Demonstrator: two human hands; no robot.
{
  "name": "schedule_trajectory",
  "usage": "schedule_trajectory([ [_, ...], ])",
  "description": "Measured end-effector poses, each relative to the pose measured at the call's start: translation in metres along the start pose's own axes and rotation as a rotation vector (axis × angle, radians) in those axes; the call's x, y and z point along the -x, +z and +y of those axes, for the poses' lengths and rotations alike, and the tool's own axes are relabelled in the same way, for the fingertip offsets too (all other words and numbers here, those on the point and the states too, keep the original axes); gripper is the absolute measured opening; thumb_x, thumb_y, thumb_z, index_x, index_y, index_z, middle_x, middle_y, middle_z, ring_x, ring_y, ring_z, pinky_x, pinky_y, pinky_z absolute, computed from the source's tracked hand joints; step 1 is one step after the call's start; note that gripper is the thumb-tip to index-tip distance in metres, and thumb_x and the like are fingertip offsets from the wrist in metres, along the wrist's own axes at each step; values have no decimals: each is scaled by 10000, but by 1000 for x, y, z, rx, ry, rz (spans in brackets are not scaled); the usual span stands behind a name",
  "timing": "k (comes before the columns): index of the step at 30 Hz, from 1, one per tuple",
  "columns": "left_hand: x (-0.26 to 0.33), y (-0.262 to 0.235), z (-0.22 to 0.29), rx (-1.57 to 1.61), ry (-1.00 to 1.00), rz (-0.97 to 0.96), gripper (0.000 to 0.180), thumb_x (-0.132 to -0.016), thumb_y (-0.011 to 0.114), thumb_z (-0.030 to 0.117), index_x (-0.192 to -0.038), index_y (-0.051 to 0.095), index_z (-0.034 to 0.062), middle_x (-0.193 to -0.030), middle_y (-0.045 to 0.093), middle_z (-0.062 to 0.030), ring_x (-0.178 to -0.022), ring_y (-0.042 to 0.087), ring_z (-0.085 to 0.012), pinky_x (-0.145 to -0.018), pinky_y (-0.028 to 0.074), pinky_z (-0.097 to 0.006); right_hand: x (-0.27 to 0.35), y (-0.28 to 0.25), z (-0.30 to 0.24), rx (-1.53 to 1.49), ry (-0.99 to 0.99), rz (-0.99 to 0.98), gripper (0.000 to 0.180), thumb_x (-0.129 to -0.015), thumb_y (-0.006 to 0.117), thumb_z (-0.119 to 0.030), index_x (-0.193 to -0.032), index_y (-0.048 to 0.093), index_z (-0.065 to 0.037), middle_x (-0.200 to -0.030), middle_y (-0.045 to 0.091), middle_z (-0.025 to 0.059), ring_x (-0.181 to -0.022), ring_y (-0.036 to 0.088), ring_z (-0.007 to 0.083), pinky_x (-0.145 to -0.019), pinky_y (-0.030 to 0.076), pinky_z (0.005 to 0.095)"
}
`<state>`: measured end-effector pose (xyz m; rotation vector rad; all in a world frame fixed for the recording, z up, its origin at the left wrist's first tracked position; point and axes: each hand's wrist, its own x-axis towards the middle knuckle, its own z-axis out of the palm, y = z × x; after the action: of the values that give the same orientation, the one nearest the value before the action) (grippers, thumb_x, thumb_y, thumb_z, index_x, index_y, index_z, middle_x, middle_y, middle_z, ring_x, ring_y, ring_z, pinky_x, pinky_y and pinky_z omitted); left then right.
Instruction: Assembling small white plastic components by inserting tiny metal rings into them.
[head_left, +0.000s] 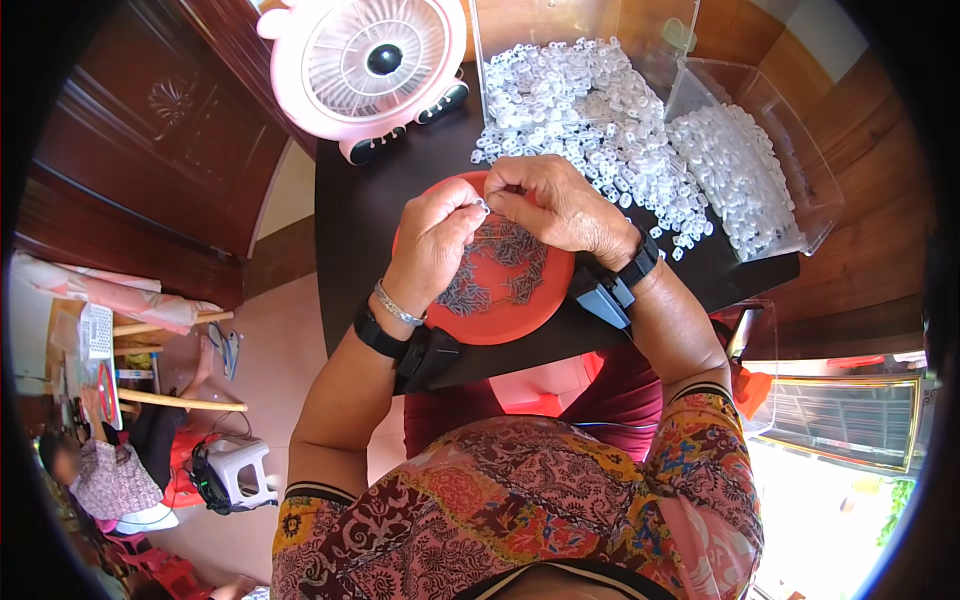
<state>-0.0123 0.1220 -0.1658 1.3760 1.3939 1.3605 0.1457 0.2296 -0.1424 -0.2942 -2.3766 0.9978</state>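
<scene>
Over an orange-red plastic dish (470,325), my two hands meet at the fingertips. In a pinch of thumb and forefinger, my left hand (432,240) holds a small white plastic piece (482,206). Close against it, the fingers of my right hand (562,210) are curled together; whatever is between them is hidden. Many thin grey metal pins, perhaps nails, lie in the dish, with a loose pile (465,294) at its near left. Beyond the right hand, a heap of small white plastic pieces (600,120) spreads across the dark table (365,225).
A pink fan (385,60) stands at the far left of the table. Clear plastic bins (815,190) with white pieces lie at the far right. Black straps circle both wrists. At the left, another person (115,480) sits near a white stool (238,470).
</scene>
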Motion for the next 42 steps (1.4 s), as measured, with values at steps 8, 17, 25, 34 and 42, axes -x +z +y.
schedule_trajectory([
  [8,-4,-3,-5,129,-100,46,127,-862,553,117,-779,578,24,-611,491,17,-535,440,-42,-480,353,-198,0,-7,9,100,115,88,131,-856,614,-138,-849,632,-9,-723,623,118,-656,605,214,-624,471,328],
  [17,-8,-7,-4,178,-101,77,157,-865,547,130,-744,561,32,-590,490,13,-494,427,-41,-445,336,-195,20,-60,68,925,437,227,169,-751,547,-158,-807,673,-60,-806,665,174,-798,648,363,-707,521,456],
  [25,-7,-6,-4,193,-113,54,150,-859,554,124,-743,562,29,-599,500,9,-499,434,-45,-446,340,-197,23,-57,106,926,497,217,146,-747,579,-199,-804,636,-77,-811,650,151,-812,621,351,-721,479,465],
  [34,-3,-7,1,269,-135,81,175,-886,536,196,-769,572,70,-620,524,26,-491,447,-32,-436,308,-173,-4,-27,49,-368,448,215,192,-897,591,-121,-1047,624,-6,-867,688,49,-746,620,90,-673,478,219],
  [42,-3,0,5,243,-134,66,172,-900,525,176,-817,584,38,-687,563,-7,-572,510,-63,-488,361,-185,-5,13,22,-768,351,131,146,-881,629,-65,-1001,607,16,-850,669,59,-759,617,96,-708,505,220],
])
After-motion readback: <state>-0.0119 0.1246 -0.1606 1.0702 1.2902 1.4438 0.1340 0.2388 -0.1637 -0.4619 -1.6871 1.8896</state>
